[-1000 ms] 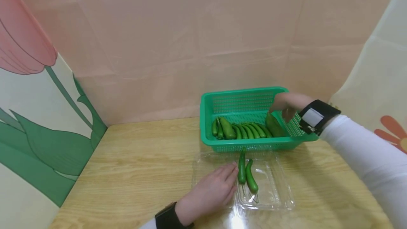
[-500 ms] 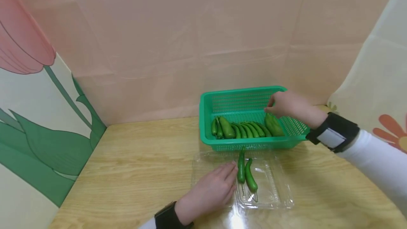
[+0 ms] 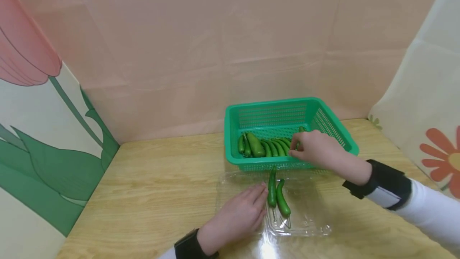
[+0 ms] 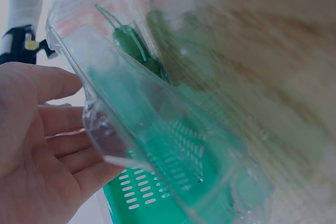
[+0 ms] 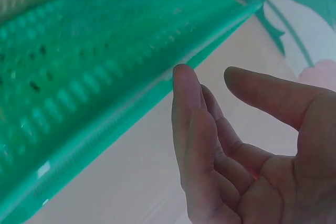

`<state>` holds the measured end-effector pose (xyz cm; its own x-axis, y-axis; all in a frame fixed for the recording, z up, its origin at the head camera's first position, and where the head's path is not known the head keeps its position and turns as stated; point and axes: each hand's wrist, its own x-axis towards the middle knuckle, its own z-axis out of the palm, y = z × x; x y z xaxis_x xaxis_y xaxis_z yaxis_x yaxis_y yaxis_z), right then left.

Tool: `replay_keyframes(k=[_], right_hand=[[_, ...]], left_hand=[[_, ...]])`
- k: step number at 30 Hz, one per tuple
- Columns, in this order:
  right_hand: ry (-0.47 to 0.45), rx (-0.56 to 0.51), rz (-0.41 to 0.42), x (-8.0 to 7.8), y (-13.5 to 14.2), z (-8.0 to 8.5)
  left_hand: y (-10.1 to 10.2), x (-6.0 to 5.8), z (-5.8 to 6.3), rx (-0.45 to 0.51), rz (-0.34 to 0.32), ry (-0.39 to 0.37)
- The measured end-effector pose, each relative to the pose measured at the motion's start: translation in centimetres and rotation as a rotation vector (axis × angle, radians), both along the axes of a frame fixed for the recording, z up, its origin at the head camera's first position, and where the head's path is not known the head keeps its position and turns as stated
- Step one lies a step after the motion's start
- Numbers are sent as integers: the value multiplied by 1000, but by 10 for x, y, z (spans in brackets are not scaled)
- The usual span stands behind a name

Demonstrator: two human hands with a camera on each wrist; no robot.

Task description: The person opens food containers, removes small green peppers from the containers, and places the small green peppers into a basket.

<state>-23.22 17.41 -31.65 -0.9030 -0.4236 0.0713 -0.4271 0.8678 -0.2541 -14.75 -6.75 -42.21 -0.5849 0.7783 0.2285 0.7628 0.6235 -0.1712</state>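
Two green chili peppers lie side by side in a clear plastic clamshell box, stems toward me. My left hand is at the box's middle ridge, just left of the peppers. In the left wrist view its extended fingers meet the clear plastic edge. Over the front right rim of a green basket is my right hand. Its thumb and fingers are apart in the right wrist view, with nothing between them. Several green peppers lie in a row inside the basket; the hand hides those at the right.
The box sits on a wood-grain table, directly in front of the basket. A pinkish-beige cloth hangs behind. Printed flower panels stand at both sides, with a tulip on the left and an orange flower on the right.
My right hand has come from above the large pepper at the basket's right end, forward and down to the front rim. The left hand and the two peppers in the box have stayed put.
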Motion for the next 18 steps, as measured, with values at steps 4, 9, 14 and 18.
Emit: replay_keyframes(k=[4,9,14,18], right_hand=[[-4,-9,5,12,-5,-8],[0,-20,23,23,-11,-18],[-12,-28,44,30,-16,-28],[-26,-25,51,33,-19,-39]], left_hand=[[0,0,0,5,-1,1],[0,0,-1,7,-5,12],[0,-1,-1,3,-1,10],[0,-1,-1,6,-3,8]])
